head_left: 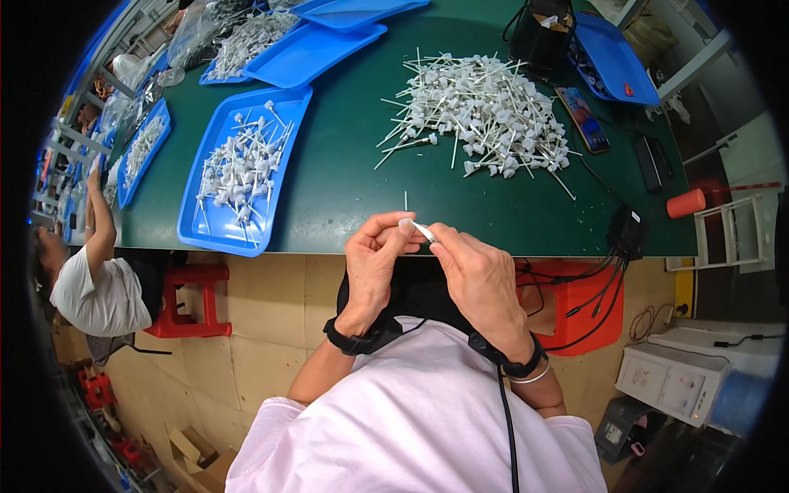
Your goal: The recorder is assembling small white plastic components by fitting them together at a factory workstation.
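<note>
Just over the table's front edge, my left hand [376, 256] is closed in a pinch on a small whitish piece [406, 223]. My right hand [483, 281] pinches a white tapered stick-like piece [425, 232], whose tip meets the left fingers. Whether the two are joined is hidden by the fingers. A thin white stick [405, 200] shows just beyond my left fingertips; I cannot tell if it belongs to the held piece. Farther right lies a big heap of white sticks with pale heads [489, 115]. Similar sticks [241, 171] fill part of a blue tray [218, 234] at left.
More blue trays [316, 57] overlap at the back left of the green table [345, 164]. A phone [583, 120], a black bag [542, 37] and a cable hub [627, 230] are at right. Another person [103, 283] works at far left. Red stools [189, 300] stand below.
</note>
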